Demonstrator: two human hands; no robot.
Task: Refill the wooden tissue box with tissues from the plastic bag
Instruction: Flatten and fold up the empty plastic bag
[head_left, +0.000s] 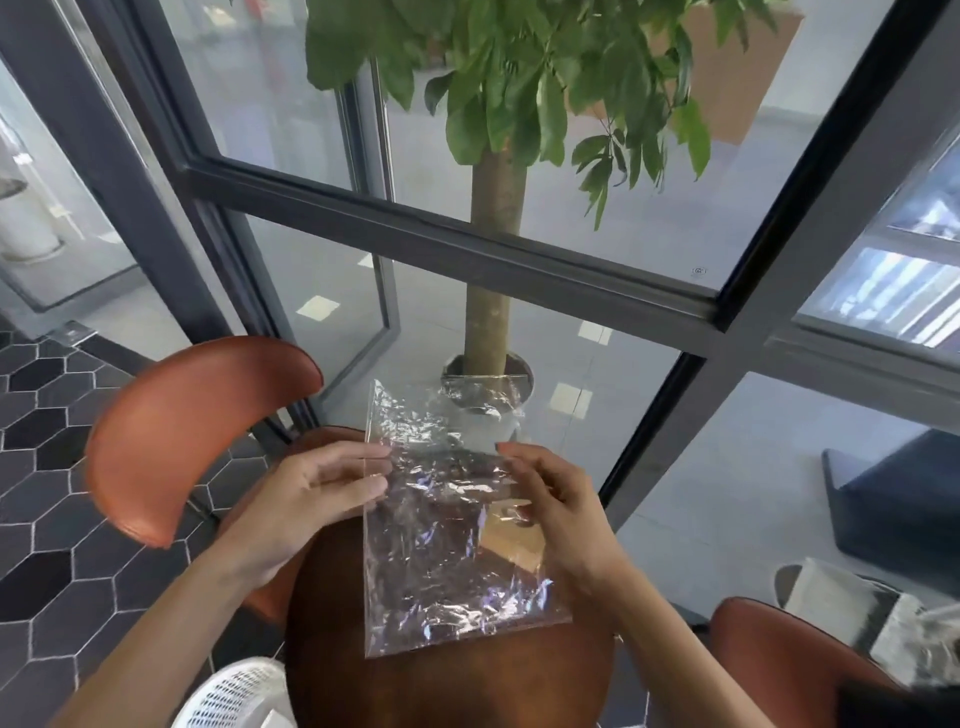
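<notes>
Hands, left (306, 499) and right (558, 506), each grip pinching crinkled plastic bag (447, 530) (contents indiscernible)

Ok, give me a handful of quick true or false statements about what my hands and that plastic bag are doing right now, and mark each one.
1. Both hands hold the clear plastic bag. True: the left hand pinches its left edge and the right hand grips its right side.
2. The bag is stuffed with white tissues. False: it looks see-through and flat.
3. The bag is held above a round brown table. True.
4. A potted tree stands behind the bag. True.
5. The chair on the left is blue. False: it is reddish brown.
6. A white basket sits on the table. False: it is beside the table's left edge, lower down.
</notes>
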